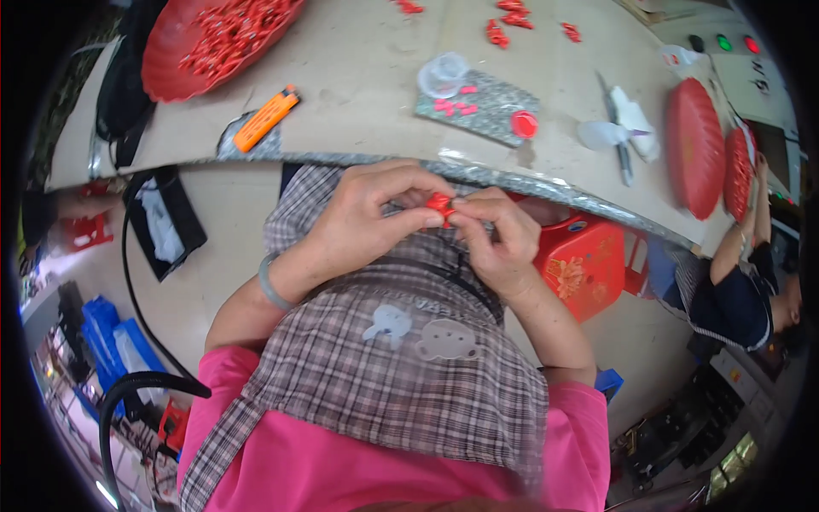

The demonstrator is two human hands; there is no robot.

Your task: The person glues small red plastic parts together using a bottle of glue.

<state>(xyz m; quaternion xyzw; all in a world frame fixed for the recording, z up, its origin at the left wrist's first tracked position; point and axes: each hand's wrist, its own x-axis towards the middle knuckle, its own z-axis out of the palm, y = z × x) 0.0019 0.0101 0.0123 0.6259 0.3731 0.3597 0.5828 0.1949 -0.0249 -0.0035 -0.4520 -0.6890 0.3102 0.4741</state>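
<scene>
From my feed I see both hands meeting just below the near edge of the table [367,77], over the lap of a checked apron [401,367]. The left hand [367,218] is curled nearly closed, thumb and fingertips pinching a small red piece [439,203]; the right hand [495,235] is curled the same way and grips the same piece from the other side. The fingers cover most of it, so I can make out only a bit of red and cannot tell its shape. A pale green bangle [271,286] sits on the left wrist.

On the table, well apart from the hands, lies an orange lighter [266,118], and beside it a dark object half hidden under the table's foil-like edge. Farther right is a grey speckled pad [482,107] carrying a clear round cup [443,75], a few small red bits and a red cap [524,125]. A red tray [213,43] of small red and pale parts is cut off by the top of the view; the parts are too small to tell apart. Near the right rim stand two red ribbed trays [695,145] on edge, bent by the lens, with scissors [618,141] and white scraps next to them.

Under the table a red plastic stool [584,264] shows partly behind the right forearm. At the far right another person [742,290] is seated, arm raised to the table, largely cut off by the dark rim.
</scene>
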